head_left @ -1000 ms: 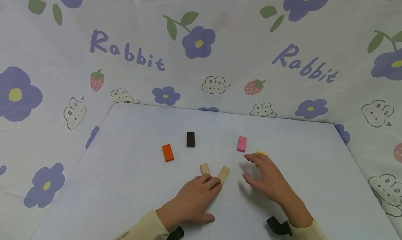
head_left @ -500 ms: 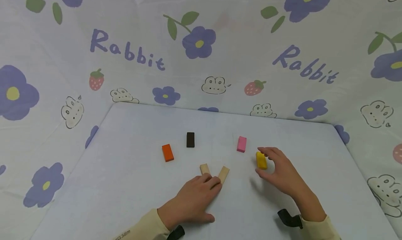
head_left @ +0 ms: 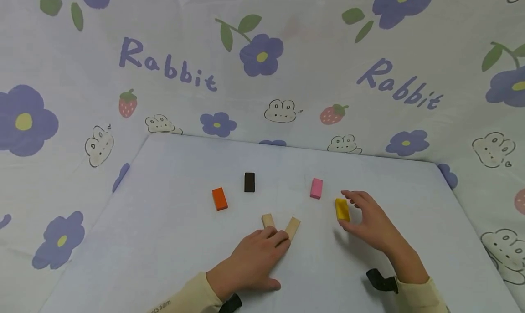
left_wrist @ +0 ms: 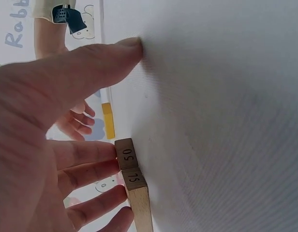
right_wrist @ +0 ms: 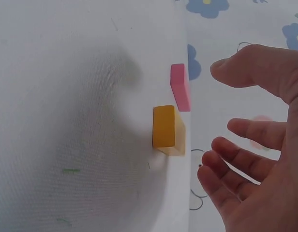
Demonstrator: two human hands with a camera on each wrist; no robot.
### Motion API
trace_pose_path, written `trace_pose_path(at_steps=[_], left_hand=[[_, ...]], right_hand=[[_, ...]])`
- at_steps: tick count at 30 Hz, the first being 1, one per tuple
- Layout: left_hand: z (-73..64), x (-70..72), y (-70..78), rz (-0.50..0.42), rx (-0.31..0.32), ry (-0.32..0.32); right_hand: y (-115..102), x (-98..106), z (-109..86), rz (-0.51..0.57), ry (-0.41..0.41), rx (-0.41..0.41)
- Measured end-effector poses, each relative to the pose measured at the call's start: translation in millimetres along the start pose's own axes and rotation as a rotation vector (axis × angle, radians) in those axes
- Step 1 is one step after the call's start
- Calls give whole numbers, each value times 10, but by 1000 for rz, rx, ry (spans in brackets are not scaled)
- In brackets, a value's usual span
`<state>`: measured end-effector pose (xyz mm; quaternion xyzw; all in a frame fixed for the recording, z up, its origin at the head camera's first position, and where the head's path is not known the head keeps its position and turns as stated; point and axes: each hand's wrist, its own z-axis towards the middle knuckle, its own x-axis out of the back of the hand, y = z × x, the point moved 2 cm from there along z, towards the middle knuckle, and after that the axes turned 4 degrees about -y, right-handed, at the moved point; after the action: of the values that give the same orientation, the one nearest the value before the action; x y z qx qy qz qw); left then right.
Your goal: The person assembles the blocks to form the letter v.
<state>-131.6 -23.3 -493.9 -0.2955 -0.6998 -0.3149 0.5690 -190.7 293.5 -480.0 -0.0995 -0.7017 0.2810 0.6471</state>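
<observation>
Two plain wooden blocks meet at an angle, the left block (head_left: 268,220) and the right block (head_left: 293,228). My left hand (head_left: 254,263) rests its fingertips on their near ends, thumb held out to the side. Printed digits show on both end faces in the left wrist view, on the upper block (left_wrist: 125,154) and the lower block (left_wrist: 134,180). A yellow block (head_left: 342,209) lies to the right, and my right hand (head_left: 371,222) is spread beside it, thumb near its close end. The right wrist view shows that yellow block (right_wrist: 163,126) apart from the fingers.
Beyond the yellow block lies a pink block (head_left: 316,188). An orange block (head_left: 219,199) and a dark block (head_left: 249,182) lie farther left on the white tabletop (head_left: 164,240). A flowered curtain (head_left: 229,85) hangs behind the table's back edge.
My right hand has moved right, from in front of the yellow block to beside it, uncovering the block. The left hand has stayed on the wooden blocks.
</observation>
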Motion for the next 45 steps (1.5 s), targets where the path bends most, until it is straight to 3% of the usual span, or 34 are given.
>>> trace_pose_path(at_steps=[9, 45], left_hand=[[-5, 24, -1, 13, 2, -3], [-18, 34, 12, -8, 8, -14]], right_hand=[[85, 15, 41, 11, -50, -40], [352, -70, 170, 83, -90, 1]])
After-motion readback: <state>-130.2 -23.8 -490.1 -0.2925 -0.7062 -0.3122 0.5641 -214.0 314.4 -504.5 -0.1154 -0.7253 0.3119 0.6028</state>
